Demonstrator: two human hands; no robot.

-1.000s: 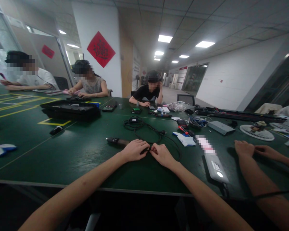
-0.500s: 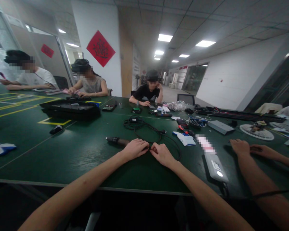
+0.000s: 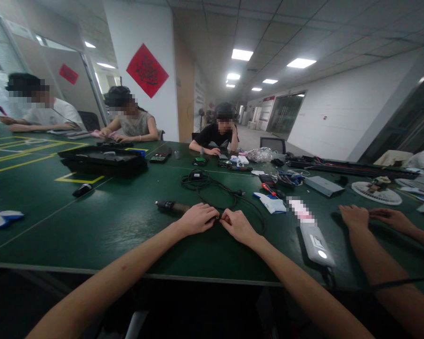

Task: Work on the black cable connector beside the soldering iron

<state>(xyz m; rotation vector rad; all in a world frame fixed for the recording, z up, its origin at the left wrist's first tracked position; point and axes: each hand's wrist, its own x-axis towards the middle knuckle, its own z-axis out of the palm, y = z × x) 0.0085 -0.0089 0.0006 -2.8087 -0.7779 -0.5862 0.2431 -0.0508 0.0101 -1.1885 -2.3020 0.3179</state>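
Observation:
My left hand (image 3: 199,218) is closed over the rear part of a dark, stick-shaped electric screwdriver (image 3: 171,206), whose black front end points left. My right hand (image 3: 238,225) is pinched shut, fingertips almost against those of the left. Between the fingertips shows a tiny dark piece with a metallic glint (image 3: 218,217), too small to name. Behind both hands a black power cable (image 3: 222,187) lies in loops, with its plug (image 3: 239,193) to the right and a black adapter block (image 3: 197,174) further back. Part of the cable passes out of sight behind my right hand.
A grey power bank-like device (image 3: 317,245) lies right, near a co-worker's hands (image 3: 355,217). Blue-white packets (image 3: 273,203) and a red-handled screwdriver (image 3: 267,189) lie ahead. A black tray (image 3: 102,162) stands back left. Several people sit around the green table (image 3: 127,249).
My two hands stay together with barely any movement. At the right, the co-worker's hands have shifted slightly.

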